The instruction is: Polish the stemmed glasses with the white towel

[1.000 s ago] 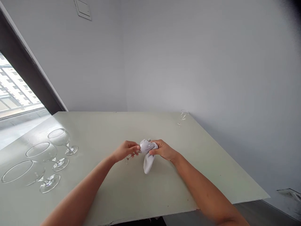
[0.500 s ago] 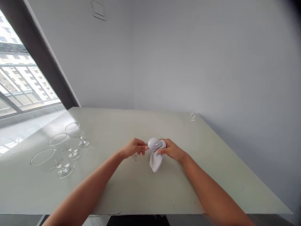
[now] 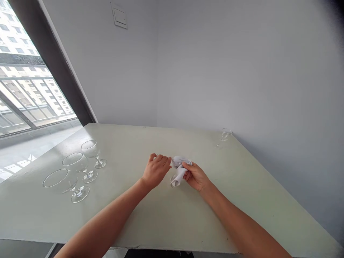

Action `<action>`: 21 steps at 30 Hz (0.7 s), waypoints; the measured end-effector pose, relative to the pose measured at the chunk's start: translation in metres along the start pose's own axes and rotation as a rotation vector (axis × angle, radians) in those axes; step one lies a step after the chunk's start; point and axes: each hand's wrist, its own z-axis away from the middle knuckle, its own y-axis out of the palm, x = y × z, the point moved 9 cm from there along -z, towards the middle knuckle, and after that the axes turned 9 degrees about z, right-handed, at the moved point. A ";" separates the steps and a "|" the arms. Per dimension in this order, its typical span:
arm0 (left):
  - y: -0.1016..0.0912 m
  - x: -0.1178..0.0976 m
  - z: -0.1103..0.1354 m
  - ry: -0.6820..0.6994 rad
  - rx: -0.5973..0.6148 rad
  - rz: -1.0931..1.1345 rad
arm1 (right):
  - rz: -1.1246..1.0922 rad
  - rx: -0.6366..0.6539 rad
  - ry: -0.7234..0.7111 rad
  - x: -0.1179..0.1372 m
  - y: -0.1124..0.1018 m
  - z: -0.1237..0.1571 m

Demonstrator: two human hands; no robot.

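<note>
Both my hands meet over the middle of the pale green table (image 3: pixel 161 218). My right hand (image 3: pixel 195 176) is closed on a bunched white cloth (image 3: pixel 178 171). My left hand (image 3: pixel 156 169) curls its fingers against the cloth's left end, where it pinches a small clear glass. The cloth and fingers hide almost all of that glass. Cloth and hands hover just above the tabletop.
Three wide stemmed glasses stand in a row at the left: the near one (image 3: pixel 63 183), the middle one (image 3: pixel 77 165) and the far one (image 3: pixel 92 152). A small clear glass (image 3: pixel 224 136) stands at the far right corner by the wall. A window fills the left side.
My hands have moved slightly away from me. The cloth, which hung down in a long tail, is now bunched tighter. My left hand has turned its back upward.
</note>
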 end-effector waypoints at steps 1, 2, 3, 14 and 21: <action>0.001 0.003 0.000 -0.020 0.002 0.005 | 0.022 0.034 -0.013 0.000 0.005 0.001; 0.002 0.008 0.000 -0.046 0.012 0.030 | 0.071 0.074 -0.034 0.001 0.009 0.002; 0.003 0.012 0.000 -0.079 0.033 0.074 | 0.143 0.111 -0.064 0.005 0.013 0.004; 0.043 0.026 0.012 -0.408 0.457 0.665 | 0.426 0.215 -0.081 0.028 0.007 0.009; 0.006 0.010 -0.001 0.011 0.067 -0.044 | 0.139 0.108 -0.010 0.000 0.014 0.006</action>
